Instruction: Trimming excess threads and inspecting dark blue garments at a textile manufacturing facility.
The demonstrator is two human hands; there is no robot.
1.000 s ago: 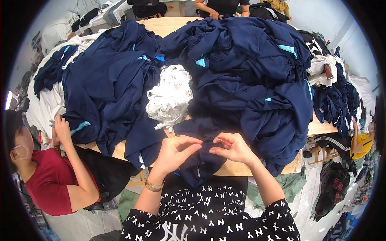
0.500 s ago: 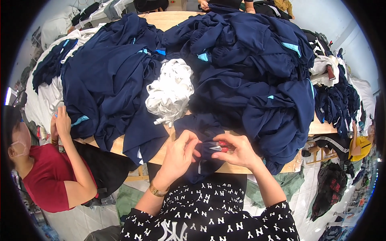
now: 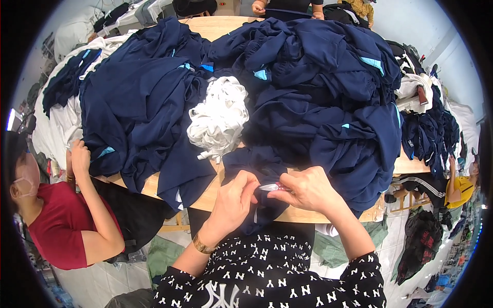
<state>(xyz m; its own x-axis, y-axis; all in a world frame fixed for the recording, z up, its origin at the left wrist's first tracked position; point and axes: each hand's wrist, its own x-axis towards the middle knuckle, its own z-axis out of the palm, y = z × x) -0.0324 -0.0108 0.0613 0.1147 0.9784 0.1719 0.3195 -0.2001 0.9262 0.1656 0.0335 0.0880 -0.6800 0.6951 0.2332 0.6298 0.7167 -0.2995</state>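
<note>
Close to the table's front edge, my right hand (image 3: 308, 191) grips a pair of small thread snips (image 3: 268, 187) with red handles. The blades point left, close together, toward the fingertips of my left hand (image 3: 232, 199). That hand is closed in a pinch at a navy garment (image 3: 257, 160); exactly what lies between the fingertips is hidden. The garment's cloth hangs over the edge below both hands, with a small white strip on it. A tangled bundle of white tape (image 3: 218, 118) lies just beyond my left hand.
Large navy garment heaps (image 3: 138, 102) cover the wooden table (image 3: 208, 25) left and right, with light blue trim showing. At the left, a person in a dark red shirt (image 3: 67, 226) handles cloth. Another person's hands (image 3: 259, 7) work at the far edge. Green cloth (image 3: 334, 246) lies on the floor.
The snips' blades have come together from apart, and my right hand has turned over them, hiding more of the red handles. My left hand has shifted slightly.
</note>
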